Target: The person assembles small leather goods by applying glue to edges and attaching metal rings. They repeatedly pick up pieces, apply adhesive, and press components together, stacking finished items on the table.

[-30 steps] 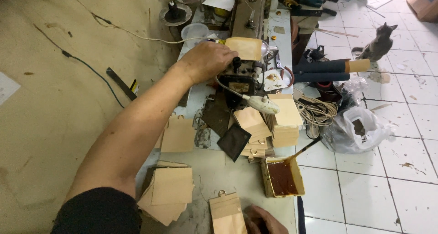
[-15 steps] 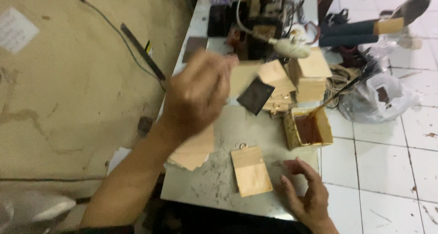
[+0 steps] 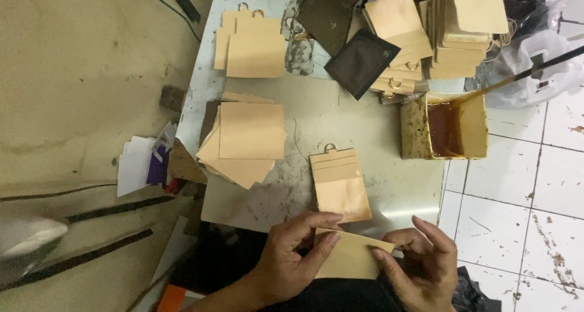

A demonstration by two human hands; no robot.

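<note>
At the near edge of the worktable [image 3: 365, 120], my left hand [image 3: 292, 257] and my right hand [image 3: 423, 266] both pinch a flat tan leather piece [image 3: 350, 257], one at each side. Just beyond it a tan card holder [image 3: 340, 184] with stitched pockets and a small metal ring lies flat on the table.
A stack of tan leather pieces [image 3: 246, 138] lies left of the card holder, and more with rings [image 3: 252, 44] lie further back. A box of brown glue [image 3: 447, 126] with a brush stick [image 3: 523, 75] stands right. Piles of finished pieces [image 3: 438, 32] and a dark piece [image 3: 362, 62] sit behind.
My left hand has come back from the far end of the table to the near edge and now grips the tan piece together with my right hand. The view has tilted down.
</note>
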